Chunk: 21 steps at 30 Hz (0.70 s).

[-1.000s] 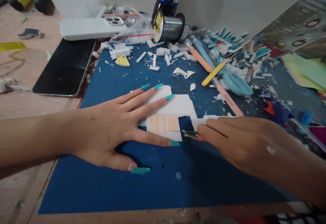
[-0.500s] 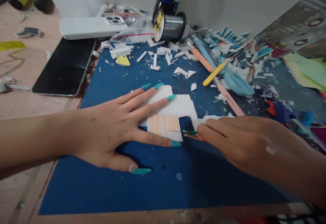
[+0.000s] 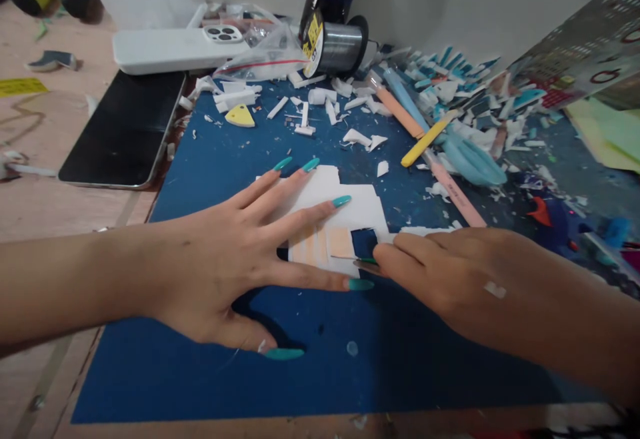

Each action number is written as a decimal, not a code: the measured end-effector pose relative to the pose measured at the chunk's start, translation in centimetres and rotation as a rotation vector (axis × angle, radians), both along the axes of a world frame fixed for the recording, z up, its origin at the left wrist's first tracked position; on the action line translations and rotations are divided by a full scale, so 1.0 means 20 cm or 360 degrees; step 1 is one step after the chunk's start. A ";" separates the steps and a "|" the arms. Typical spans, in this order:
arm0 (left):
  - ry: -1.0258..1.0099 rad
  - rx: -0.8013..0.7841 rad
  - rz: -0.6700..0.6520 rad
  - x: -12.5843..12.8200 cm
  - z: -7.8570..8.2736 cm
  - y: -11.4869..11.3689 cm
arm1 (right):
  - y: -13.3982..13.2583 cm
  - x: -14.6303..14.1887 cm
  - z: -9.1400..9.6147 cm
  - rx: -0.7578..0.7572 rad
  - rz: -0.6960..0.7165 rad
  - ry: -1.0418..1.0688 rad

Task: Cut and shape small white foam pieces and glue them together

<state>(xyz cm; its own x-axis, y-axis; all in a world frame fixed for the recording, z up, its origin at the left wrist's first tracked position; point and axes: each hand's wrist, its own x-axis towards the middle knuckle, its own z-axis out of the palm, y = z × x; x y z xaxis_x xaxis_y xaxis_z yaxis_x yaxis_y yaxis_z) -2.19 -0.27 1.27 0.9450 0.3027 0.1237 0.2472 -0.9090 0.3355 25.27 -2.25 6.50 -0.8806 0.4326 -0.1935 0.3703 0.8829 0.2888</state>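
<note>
My left hand [image 3: 225, 252] lies flat with its fingers spread. Its fingers press on a white sheet piece [image 3: 363, 202] with stepped edges, on a blue cutting mat [image 3: 320, 366]. Between the ring and little fingers show narrow peach strips [image 3: 311, 244] and a peach square [image 3: 341, 242] on white backing. My right hand [image 3: 450, 272] is closed around a thin blade [image 3: 367, 267], whose tip is at the lower right of the peach square. The rest of that tool is hidden by my fingers. A white strip [image 3: 425, 230] lies partly behind my right hand.
Behind are white scraps [image 3: 357, 137], a light blue-handled tool [image 3: 473, 159], a pink pen-like stick [image 3: 457, 196] and a yellow stick [image 3: 427, 139]. A wire spool [image 3: 343, 46] stands by a bottle [image 3: 330, 2]. A black-screened phone [image 3: 123, 129] lies left, below a white phone [image 3: 165, 49].
My right hand has moved slightly left, bringing the blade tip to the peach square. My left hand's little finger and thumb have shifted a little right and down.
</note>
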 end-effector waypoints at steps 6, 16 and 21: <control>0.0041 -0.0009 0.0059 0.02 0.00 -0.03 | 0.01 0.00 -0.01 -0.0010 0.0029 0.0048; -0.0070 -0.0083 0.0159 0.03 0.00 -0.04 | 0.04 0.01 -0.02 -0.0149 0.0050 0.0043; -0.0048 -0.0077 0.0246 0.03 0.00 -0.05 | 0.06 0.03 -0.04 -0.0161 0.0110 0.0061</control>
